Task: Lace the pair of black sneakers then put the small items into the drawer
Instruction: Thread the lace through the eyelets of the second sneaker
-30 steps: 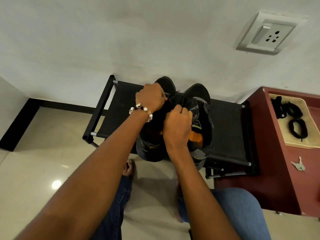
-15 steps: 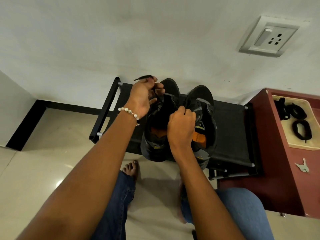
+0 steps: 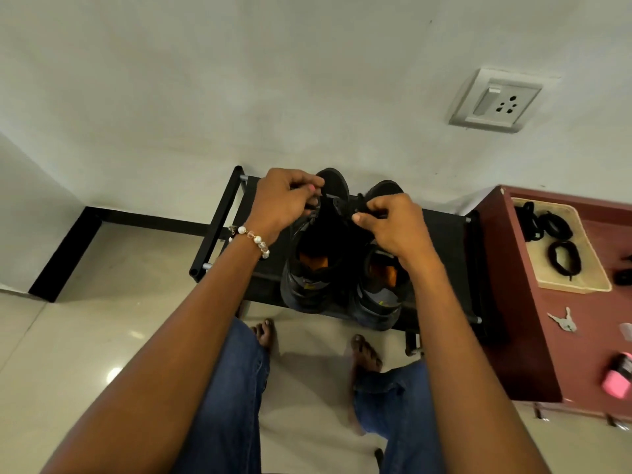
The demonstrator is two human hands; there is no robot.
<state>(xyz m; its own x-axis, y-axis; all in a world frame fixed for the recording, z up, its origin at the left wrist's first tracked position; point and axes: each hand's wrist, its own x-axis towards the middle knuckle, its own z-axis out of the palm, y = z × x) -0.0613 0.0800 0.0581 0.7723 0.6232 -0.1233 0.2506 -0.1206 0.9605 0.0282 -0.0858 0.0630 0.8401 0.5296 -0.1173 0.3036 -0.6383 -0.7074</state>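
Head view: both hands lacing sneakers on black rack (image 3: 441, 234).
Left hand (image 3: 280, 203) and right hand (image 3: 393, 224) fingers each pinch black lace (image 3: 362, 208) ends above left sneaker (image 3: 314, 268); right sneaker (image 3: 379, 302) just beside it.

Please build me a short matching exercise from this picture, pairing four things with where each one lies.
Things:
1. black sneakers
2. keys
3. coiled black laces
4. pink item

Places:
A. in the shallow beige tray
B. on the black rack against the wall
C. on the red cabinet top, just nearer than the tray
D. on the cabinet top, nearest the person, at the picture's right edge

Pairs: 1-B, 2-C, 3-A, 4-D
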